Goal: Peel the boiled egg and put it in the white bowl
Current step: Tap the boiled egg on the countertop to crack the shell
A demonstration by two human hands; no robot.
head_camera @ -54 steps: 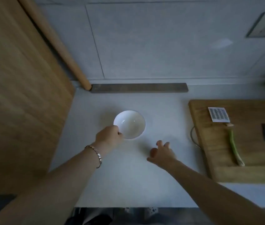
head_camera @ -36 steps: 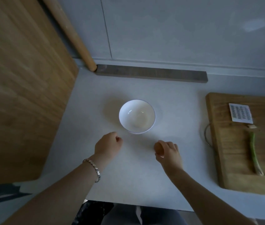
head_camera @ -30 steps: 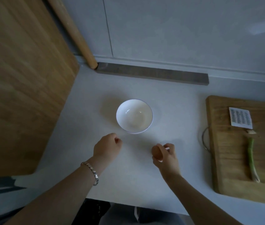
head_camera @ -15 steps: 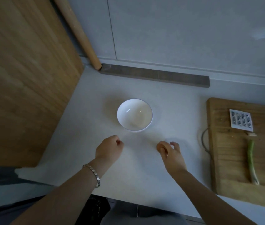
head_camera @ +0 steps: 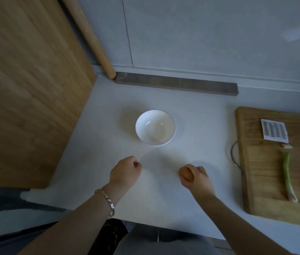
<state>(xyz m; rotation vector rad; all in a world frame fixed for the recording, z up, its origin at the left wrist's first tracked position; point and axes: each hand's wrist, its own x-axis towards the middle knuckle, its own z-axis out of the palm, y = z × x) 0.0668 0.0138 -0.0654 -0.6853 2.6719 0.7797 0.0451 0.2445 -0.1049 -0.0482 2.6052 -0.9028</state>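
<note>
A white bowl [head_camera: 155,127] stands empty on the pale counter, in the middle of the view. Nearer to me and to its right, my right hand [head_camera: 196,179] is closed around a brown boiled egg [head_camera: 185,173], whose left side shows past my fingers; the shell looks whole. My left hand [head_camera: 125,172] hovers in a loose fist just below and left of the bowl, holding nothing, with a metal bracelet on the wrist.
A wooden cutting board [head_camera: 266,181] lies at the right with a green onion stalk [head_camera: 288,177] and a small white grater plate [head_camera: 275,131]. A wooden panel [head_camera: 26,89] walls off the left. A rolling pin [head_camera: 90,37] leans in the corner beside a dark bar [head_camera: 175,85] along the wall.
My left hand let go of the bowl's rim and drew back into a fist. My right hand picked up the egg and holds it slightly raised, shifting a little.
</note>
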